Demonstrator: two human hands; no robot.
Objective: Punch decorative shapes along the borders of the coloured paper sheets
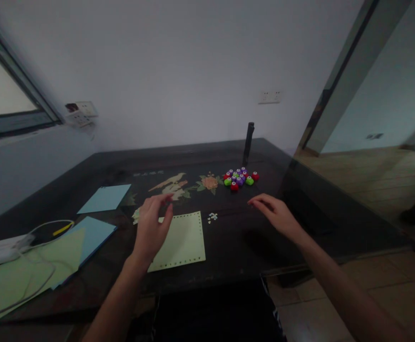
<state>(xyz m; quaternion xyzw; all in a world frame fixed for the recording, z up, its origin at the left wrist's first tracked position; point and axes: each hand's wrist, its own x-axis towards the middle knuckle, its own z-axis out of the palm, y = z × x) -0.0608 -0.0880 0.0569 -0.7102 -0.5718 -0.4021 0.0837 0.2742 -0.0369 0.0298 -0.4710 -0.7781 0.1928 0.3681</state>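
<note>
My left hand (153,225) hovers over the left edge of a pale yellow-green paper sheet (184,240), its thumb and curved fingers apart with nothing between them. Small punched marks run along the sheet's edges. Right of the sheet lies a little group of tiny pale paper bits (212,217). My right hand (273,213) is above the table at the right, thumb and fingertips pinched together; anything between them is too small to make out. Beyond it sit several small red, green and purple craft punches (241,178), bunched together.
On the dark table (228,251) are a blue sheet (105,198), stacked blue and green papers (50,266), a white power strip (0,251) with a cable and a yellow pen-like item (62,229). A black upright post (248,142) stands at the back, near the wall.
</note>
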